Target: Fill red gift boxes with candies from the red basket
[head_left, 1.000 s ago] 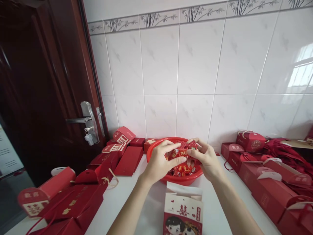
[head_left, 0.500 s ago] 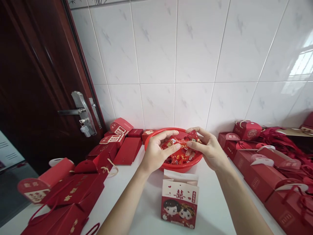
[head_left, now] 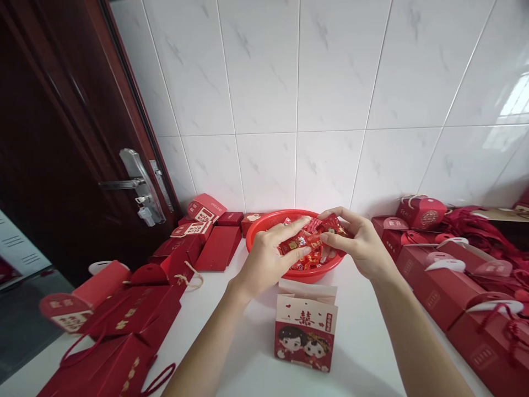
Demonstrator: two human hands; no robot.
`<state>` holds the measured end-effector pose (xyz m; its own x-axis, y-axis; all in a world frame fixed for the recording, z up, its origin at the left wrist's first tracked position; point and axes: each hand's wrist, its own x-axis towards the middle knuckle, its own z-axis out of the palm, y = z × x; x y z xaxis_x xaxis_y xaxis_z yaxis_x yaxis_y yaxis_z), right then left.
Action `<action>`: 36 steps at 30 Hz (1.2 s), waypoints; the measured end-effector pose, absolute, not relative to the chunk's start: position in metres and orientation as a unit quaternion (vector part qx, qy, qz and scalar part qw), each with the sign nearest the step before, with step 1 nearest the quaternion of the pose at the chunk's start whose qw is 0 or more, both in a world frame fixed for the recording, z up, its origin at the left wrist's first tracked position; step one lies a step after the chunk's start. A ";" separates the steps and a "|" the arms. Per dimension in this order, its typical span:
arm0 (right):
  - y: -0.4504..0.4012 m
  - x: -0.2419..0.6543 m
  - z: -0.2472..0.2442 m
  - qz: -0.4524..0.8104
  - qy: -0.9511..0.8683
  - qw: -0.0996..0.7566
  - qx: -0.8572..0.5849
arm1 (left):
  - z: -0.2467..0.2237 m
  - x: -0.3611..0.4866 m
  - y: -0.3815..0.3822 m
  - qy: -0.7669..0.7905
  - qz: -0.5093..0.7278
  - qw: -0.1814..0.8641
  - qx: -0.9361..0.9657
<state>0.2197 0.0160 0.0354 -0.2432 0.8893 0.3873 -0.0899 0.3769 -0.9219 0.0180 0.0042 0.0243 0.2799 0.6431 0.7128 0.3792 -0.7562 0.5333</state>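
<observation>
Red-wrapped candies fill part of a red plastic basket [head_left: 303,278] by the wall. Above it, my left hand [head_left: 270,255] grips a wrapped candy [head_left: 294,242] between thumb and fingers. My right hand [head_left: 357,242] pinches another red wrapped candy [head_left: 332,225], close to the first. Whether the two wrappers are joined between my hands I cannot tell. In front of the basket stands a small paper gift box [head_left: 305,333] with two cartoon figures and a cream upper part. Its top flaps stand up, apart from both hands.
Red gift boxes [head_left: 136,309] with cord handles crowd the white table's [head_left: 243,353] left side. More red boxes [head_left: 450,286] line the right, beside a heap of dark red ribbons [head_left: 471,231]. A tiled wall [head_left: 264,171] rises behind; a dark door [head_left: 82,110] with keys stands left.
My hands have turned the candies and drawn slightly apart, with the left hand's candy now showing more. The whole view has shifted slightly.
</observation>
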 end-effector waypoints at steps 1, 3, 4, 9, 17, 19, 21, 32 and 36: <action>0.016 0.220 0.036 0.462 -0.639 0.530 -0.311 | 0.024 0.018 0.004 0.320 0.505 0.128 0.791; 0.015 0.219 0.036 0.464 -0.640 0.529 -0.310 | 0.024 0.018 0.004 0.317 0.506 0.133 0.791; 0.015 0.219 0.036 0.464 -0.639 0.529 -0.310 | 0.024 0.018 0.004 0.317 0.507 0.139 0.789; 0.014 0.221 0.036 0.480 -0.630 0.532 -0.297 | 0.025 0.020 0.003 0.337 0.492 0.182 0.782; 0.015 0.229 0.039 0.507 -0.620 0.518 -0.301 | 0.028 0.012 0.003 0.356 0.498 0.236 0.754; 0.014 0.228 0.040 0.505 -0.631 0.500 -0.311 | 0.029 0.013 0.003 0.363 0.483 0.243 0.759; 0.013 0.226 0.040 0.495 -0.645 0.491 -0.314 | 0.029 0.014 0.002 0.366 0.461 0.240 0.772; -0.005 0.234 0.049 0.413 -0.762 0.404 -0.293 | 0.049 -0.018 -0.010 0.356 0.283 0.226 0.862; -0.010 0.229 0.049 0.354 -0.814 0.367 -0.276 | 0.053 -0.027 -0.012 0.345 0.200 0.237 0.886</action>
<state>0.2292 -0.0100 0.0490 -0.5781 0.7099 0.4025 0.1893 0.5964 -0.7800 -0.0267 -0.0120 0.0527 0.6830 0.7052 0.1902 0.5160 -0.6501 0.5578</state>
